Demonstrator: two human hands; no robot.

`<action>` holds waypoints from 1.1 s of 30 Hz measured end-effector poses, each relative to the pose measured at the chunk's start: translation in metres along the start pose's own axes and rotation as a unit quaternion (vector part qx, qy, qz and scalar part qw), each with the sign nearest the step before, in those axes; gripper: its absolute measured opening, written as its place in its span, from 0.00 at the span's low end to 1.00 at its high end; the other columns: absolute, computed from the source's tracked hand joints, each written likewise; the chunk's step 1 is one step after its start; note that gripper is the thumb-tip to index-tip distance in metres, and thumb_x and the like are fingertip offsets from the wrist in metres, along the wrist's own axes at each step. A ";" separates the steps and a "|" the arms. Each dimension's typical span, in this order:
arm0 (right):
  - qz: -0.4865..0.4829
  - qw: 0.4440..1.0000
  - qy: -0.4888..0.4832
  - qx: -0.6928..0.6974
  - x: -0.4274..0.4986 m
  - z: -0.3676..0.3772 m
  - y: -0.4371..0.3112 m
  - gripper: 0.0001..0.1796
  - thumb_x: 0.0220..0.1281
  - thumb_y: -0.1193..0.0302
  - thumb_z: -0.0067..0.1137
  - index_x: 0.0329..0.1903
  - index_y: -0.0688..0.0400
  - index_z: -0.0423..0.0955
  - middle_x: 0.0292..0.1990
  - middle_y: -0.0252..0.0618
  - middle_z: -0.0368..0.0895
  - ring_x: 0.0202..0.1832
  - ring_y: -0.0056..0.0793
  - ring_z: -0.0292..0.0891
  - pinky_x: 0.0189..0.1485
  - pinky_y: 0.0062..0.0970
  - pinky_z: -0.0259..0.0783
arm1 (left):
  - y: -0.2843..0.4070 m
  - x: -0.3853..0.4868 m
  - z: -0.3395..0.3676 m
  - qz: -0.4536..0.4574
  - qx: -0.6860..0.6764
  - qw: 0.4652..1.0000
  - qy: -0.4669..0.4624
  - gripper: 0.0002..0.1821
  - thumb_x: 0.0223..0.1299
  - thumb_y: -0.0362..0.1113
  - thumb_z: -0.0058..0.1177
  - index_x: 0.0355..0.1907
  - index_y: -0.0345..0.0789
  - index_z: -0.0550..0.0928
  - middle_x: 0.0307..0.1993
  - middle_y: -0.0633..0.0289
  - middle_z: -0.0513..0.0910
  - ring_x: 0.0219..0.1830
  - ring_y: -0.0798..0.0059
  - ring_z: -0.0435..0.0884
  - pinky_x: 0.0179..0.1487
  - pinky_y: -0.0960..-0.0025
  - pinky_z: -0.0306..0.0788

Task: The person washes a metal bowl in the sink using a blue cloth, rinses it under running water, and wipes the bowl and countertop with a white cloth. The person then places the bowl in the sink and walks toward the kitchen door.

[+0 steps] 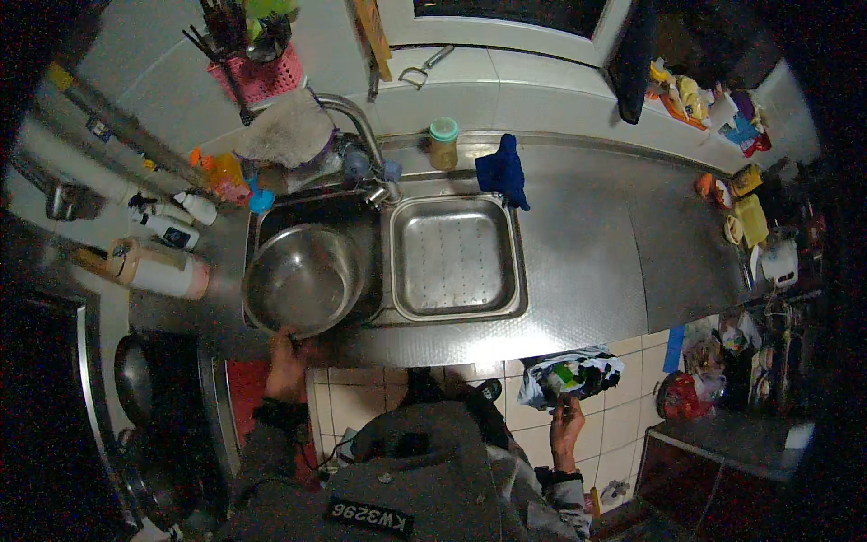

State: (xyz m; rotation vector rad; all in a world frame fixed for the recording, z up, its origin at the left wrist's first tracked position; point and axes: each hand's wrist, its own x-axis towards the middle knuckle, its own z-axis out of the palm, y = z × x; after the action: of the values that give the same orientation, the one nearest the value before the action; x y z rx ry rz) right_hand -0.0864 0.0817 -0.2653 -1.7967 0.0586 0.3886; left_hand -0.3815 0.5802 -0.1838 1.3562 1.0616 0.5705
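Observation:
A round stainless steel basin [305, 281] rests over the left sink bowl. My left hand [287, 369] is at its near rim, with the fingertips on the metal. Right of it, the steel sink bowl [455, 257] has rows of small holes or dots on its bottom. Below the counter's front edge, my right hand [566, 430] reaches to the near edge of a bag-lined bin [542, 386] holding mixed rubbish. Its fingertips meet the bag's edge; whether they grip it is unclear. The faucet [366, 129] curves over the back of the sink.
Behind the sink stand a jar with a green lid [443, 143] and a blue cloth [502, 173]. Bottles [169, 230] and a large container [159, 271] are at the left. Sponges [750, 220] lie far right; a peeler [427, 66] lies on the sill.

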 end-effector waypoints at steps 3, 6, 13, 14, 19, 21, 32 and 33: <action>-0.029 0.997 -0.025 -0.061 -0.006 0.017 0.010 0.13 0.67 0.83 0.44 0.49 0.63 0.76 0.38 0.35 0.79 0.35 0.24 0.73 0.35 0.24 0.72 | 0.012 0.025 -0.006 0.082 0.208 0.971 -0.082 0.25 0.71 0.36 0.47 0.67 0.36 0.62 0.58 0.56 0.69 0.59 0.66 0.69 0.63 0.60 0.67; 0.020 1.000 -0.009 0.013 -0.015 0.028 0.016 0.14 0.67 0.82 0.45 0.51 0.64 0.76 0.39 0.38 0.80 0.37 0.26 0.76 0.37 0.26 0.75 | 0.007 0.045 -0.013 0.032 0.163 0.980 -0.110 0.28 0.68 0.38 0.52 0.69 0.39 0.64 0.62 0.51 0.67 0.63 0.61 0.66 0.64 0.55 0.65; -0.018 0.978 -0.045 -0.201 -0.034 0.049 -0.011 0.13 0.66 0.79 0.48 0.50 0.64 0.76 0.37 0.43 0.82 0.37 0.28 0.78 0.37 0.29 0.76 | -0.066 0.093 -0.057 0.349 0.542 0.742 -0.182 0.31 0.56 0.49 0.65 0.61 0.39 0.76 0.65 0.43 0.64 0.64 0.43 0.65 0.62 0.43 0.64; -0.016 0.979 -0.042 -0.198 -0.036 0.052 -0.016 0.12 0.66 0.78 0.48 0.50 0.65 0.76 0.36 0.43 0.82 0.37 0.28 0.78 0.37 0.29 0.76 | -0.077 0.101 -0.061 0.357 0.556 0.727 -0.184 0.32 0.54 0.50 0.67 0.60 0.39 0.78 0.66 0.42 0.64 0.64 0.40 0.65 0.62 0.42 0.64; 0.002 0.969 -0.024 -0.245 -0.047 0.064 -0.035 0.14 0.62 0.79 0.49 0.49 0.66 0.76 0.36 0.44 0.82 0.37 0.30 0.79 0.39 0.29 0.76 | -0.098 0.142 -0.049 0.124 0.374 0.909 -0.139 0.42 0.44 0.55 0.71 0.61 0.36 0.76 0.64 0.41 0.65 0.58 0.39 0.71 0.56 0.40 0.67; -0.020 0.970 -0.034 -0.239 -0.050 0.065 -0.035 0.15 0.61 0.80 0.49 0.50 0.65 0.76 0.36 0.44 0.83 0.36 0.29 0.79 0.39 0.29 0.76 | -0.093 0.145 -0.045 0.096 0.285 0.944 -0.139 0.43 0.43 0.54 0.72 0.61 0.34 0.75 0.60 0.43 0.69 0.53 0.43 0.74 0.54 0.40 0.69; 0.202 0.965 0.034 0.167 -0.055 0.064 0.001 0.17 0.58 0.85 0.47 0.51 0.66 0.76 0.35 0.42 0.82 0.33 0.26 0.77 0.36 0.26 0.74 | -0.138 0.165 -0.077 0.273 0.362 0.865 -0.215 0.32 0.57 0.48 0.63 0.62 0.35 0.73 0.46 0.53 0.77 0.45 0.60 0.78 0.51 0.47 0.71; 0.116 0.993 -0.006 -0.008 -0.057 0.064 0.000 0.17 0.59 0.83 0.49 0.50 0.65 0.76 0.36 0.43 0.83 0.32 0.28 0.77 0.35 0.28 0.74 | -0.144 0.170 -0.077 0.247 0.340 0.881 -0.219 0.32 0.57 0.48 0.62 0.62 0.35 0.73 0.46 0.53 0.77 0.45 0.61 0.78 0.51 0.48 0.71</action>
State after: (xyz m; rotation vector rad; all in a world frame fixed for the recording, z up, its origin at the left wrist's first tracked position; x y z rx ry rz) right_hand -0.1544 0.1328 -0.2616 -1.8077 0.2583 0.5659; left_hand -0.4049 0.7363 -0.3586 2.2860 0.5354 0.2157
